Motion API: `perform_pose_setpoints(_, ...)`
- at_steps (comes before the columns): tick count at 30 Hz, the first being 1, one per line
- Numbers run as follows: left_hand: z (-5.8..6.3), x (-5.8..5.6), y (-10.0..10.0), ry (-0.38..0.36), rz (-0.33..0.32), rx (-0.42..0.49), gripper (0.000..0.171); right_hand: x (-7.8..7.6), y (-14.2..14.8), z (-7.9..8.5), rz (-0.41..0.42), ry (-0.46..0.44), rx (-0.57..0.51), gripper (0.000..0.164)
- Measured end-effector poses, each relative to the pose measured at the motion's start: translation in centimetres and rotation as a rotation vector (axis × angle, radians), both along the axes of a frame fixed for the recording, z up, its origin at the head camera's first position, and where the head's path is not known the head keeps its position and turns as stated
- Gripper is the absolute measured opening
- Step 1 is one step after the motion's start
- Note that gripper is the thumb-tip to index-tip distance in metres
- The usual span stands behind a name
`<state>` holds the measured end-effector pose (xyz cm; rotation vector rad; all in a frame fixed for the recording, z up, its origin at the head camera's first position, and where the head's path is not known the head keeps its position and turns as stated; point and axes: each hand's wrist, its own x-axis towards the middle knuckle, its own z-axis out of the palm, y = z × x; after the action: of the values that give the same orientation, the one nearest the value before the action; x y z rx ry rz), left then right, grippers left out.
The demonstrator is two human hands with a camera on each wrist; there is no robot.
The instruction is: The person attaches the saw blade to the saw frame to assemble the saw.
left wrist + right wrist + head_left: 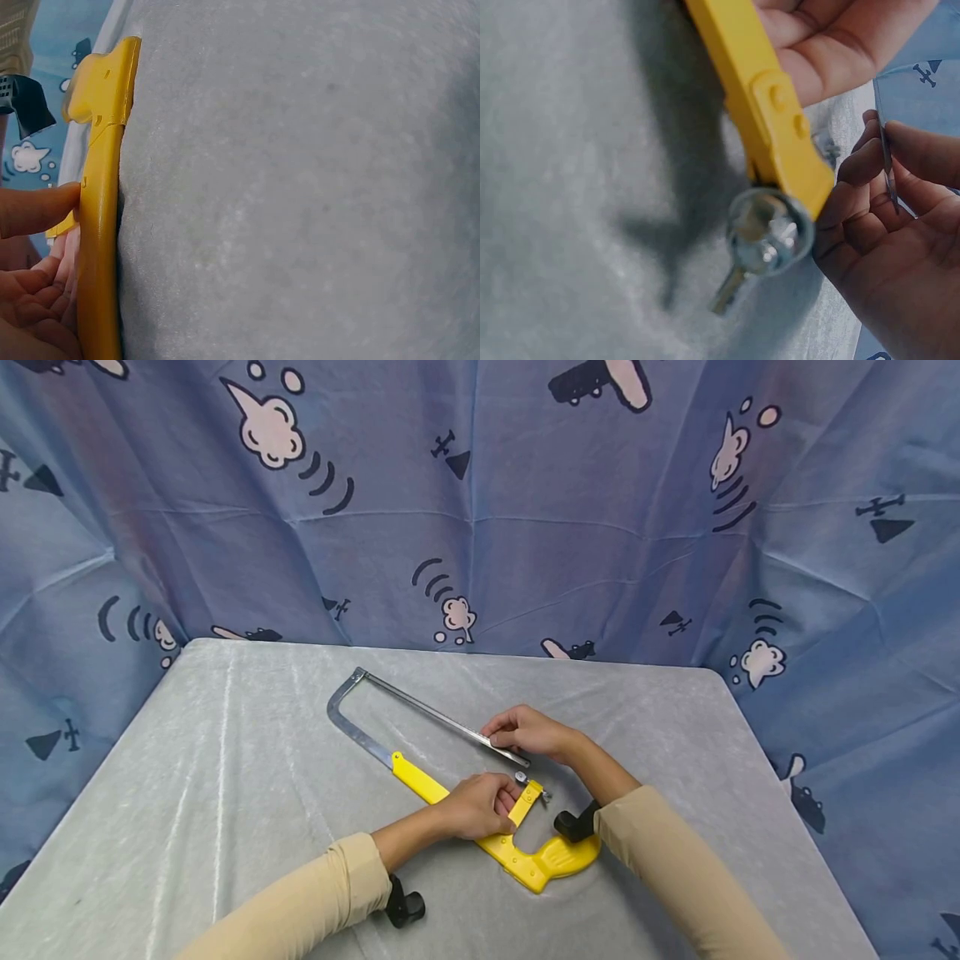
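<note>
A hacksaw (pixel 417 780) lies on the table under both hands, its smooth, glossy yellow frame joined to a flat bar of dull grey metal (pixel 360 739) that bends into a rounded hook at the far end. The yellow handle (pixel 570 857) is chunky and curved, with a short squared post (pixel 527 802) rising near it. A thin, straight, shiny blade (pixel 435 713) runs from the far tip of the hook, its near end just beside the post. The tablecloth (pixel 247 793) is pale grey and softly napped, creased in lines; the blue printed curtain (pixel 525 552) behind hangs in folds.

The left hand (pixel 472 807) reaches in low and grips the yellow frame beside the post. The right hand (pixel 528 731) comes from the other side, wrist bent inward, pinching the blade near its near end between thumb and fingers.

The left wrist view shows the left thumb pressed against the frame. The right wrist view shows the blade edge-on, and a blurred, round metal knob (pixel 771 231) with a short pin at the post's end.
</note>
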<state>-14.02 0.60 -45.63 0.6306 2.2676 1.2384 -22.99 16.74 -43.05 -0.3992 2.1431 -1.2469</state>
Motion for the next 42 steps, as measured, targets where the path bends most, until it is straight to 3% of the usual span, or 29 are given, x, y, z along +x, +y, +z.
perform_pose_setpoints(8, 0.08, 0.0, -0.03, 0.0, -0.001, -0.001, 0.03, 0.14, -0.2, -0.08, -0.003, -0.008, 0.01, 0.025)
perform_pose_setpoints(22, -0.03, -0.02, -0.14, 0.0, -0.011, -0.006, 0.03, 0.39, -0.44, -0.48, 0.074, 0.008, 0.024, 0.02)
perform_pose_setpoints(42, 0.04, -0.03, -0.08, 0.002, -0.02, 0.002, 0.03, 0.54, -0.49, -0.53, 0.073, 0.016, 0.033, 0.019)
